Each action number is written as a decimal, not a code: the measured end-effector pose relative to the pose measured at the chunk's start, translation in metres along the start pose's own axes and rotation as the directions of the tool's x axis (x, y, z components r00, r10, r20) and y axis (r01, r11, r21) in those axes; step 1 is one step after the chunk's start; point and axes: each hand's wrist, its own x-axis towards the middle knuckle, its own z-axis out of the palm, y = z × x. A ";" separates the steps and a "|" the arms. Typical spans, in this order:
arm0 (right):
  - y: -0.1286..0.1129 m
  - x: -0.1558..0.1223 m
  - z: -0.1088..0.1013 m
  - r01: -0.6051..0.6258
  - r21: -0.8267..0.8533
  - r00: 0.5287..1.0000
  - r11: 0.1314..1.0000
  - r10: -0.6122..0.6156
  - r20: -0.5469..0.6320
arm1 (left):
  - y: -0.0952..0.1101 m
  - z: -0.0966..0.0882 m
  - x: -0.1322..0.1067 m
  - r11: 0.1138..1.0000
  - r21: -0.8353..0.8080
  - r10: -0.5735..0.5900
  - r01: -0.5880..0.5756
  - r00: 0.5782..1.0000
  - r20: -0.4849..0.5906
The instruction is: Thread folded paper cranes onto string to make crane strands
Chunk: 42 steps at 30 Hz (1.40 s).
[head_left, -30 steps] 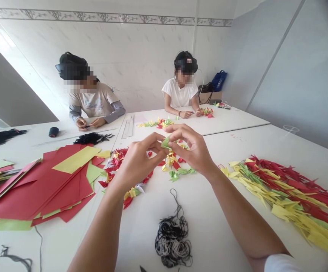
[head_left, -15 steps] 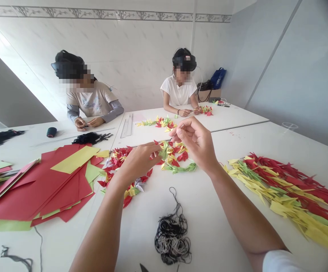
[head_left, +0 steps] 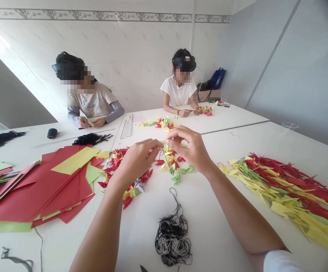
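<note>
My left hand (head_left: 141, 158) is closed in a pinch on a thin dark thread (head_left: 166, 160). The thread runs down toward folded green paper pieces (head_left: 176, 174) on the table. Close beside it, my right hand (head_left: 189, 148) is also pinched; whatever its fingertips hold is too small to make out. Under and behind the hands lies a string of red, yellow and green folded paper pieces (head_left: 168, 153). More strung pieces in red, yellow and lilac (head_left: 134, 189) lie partly hidden beneath my left wrist.
A tangled black and grey thread bundle (head_left: 173, 240) lies between my forearms. Red paper sheets (head_left: 64, 185) cover the left side, and folded paper pieces (head_left: 291, 196) the right. Two people (head_left: 92, 100) sit across the table, with a thread spool (head_left: 52, 133) near one.
My right hand has come down and left, close to my left fingertips. The green paper piece near my left fingers has dropped to the table, leaving thread showing between.
</note>
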 end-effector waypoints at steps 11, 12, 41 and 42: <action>0.030 -0.003 0.012 -0.077 -0.015 0.997 0.997 0.077 0.001 | 0.007 -0.013 -0.006 0.999 0.036 0.026 -0.024 0.998 -0.060; 0.041 -0.002 0.014 -0.114 -0.035 0.993 0.993 0.114 -0.010 | 0.005 -0.014 -0.006 0.998 0.057 0.018 -0.014 0.998 -0.063; 0.206 0.027 0.078 -0.396 -0.755 0.687 0.522 0.714 0.134 | -0.011 -0.011 -0.010 0.998 0.058 0.010 -0.009 1.000 -0.011; 0.206 0.026 0.078 -0.387 -0.752 0.696 0.534 0.704 0.142 | -0.011 -0.011 -0.010 0.998 0.060 0.012 -0.011 1.000 -0.016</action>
